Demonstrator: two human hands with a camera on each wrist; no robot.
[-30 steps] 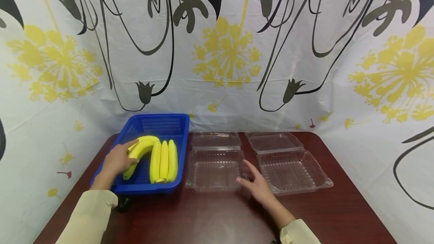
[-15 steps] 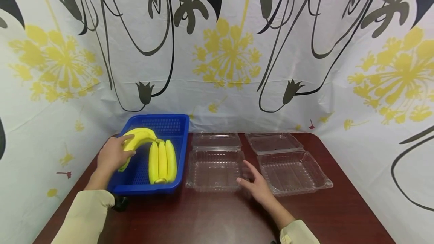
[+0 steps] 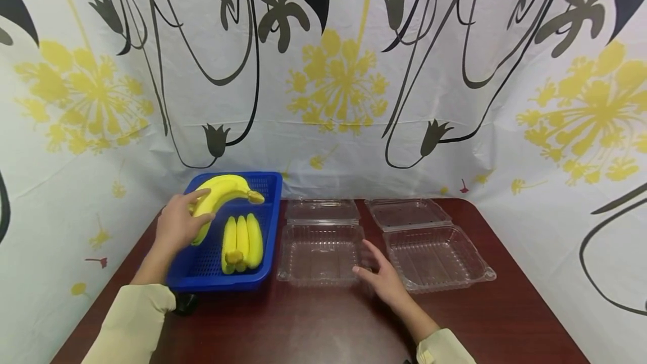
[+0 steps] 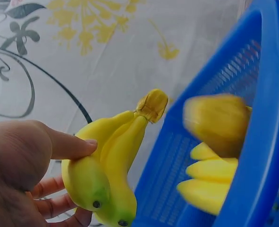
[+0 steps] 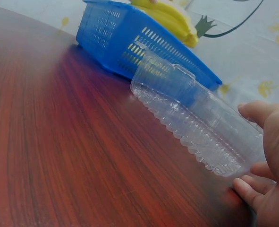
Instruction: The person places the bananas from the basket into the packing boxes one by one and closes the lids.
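Note:
My left hand [image 3: 177, 222] grips a yellow banana bunch [image 3: 224, 190], raised over the blue basket [image 3: 222, 282]. In the left wrist view, the thumb lies across this bunch and the fingers go behind it; its stem points up and away. A second banana bunch [image 3: 244, 243] lies in the basket, its brownish stem [image 4: 217, 123] blurred in the left wrist view. My right hand [image 3: 386, 277] is at the right side of the nearer-left clear plastic clamshell box [image 3: 323, 254], fingers extended and thumb apart. Whether it touches the wall is hard to tell.
A second clear clamshell box [image 3: 434, 257] stands to the right, lid folded back like the first one's. All sit on a dark red-brown table [image 3: 323, 324]. A patterned cloth [image 3: 323, 156] hangs close behind the table.
My left hand has lifted its banana bunch up out of the basket and brought it slightly right. The other bunch has shifted, its stem now showing at the near end. My right hand stayed put.

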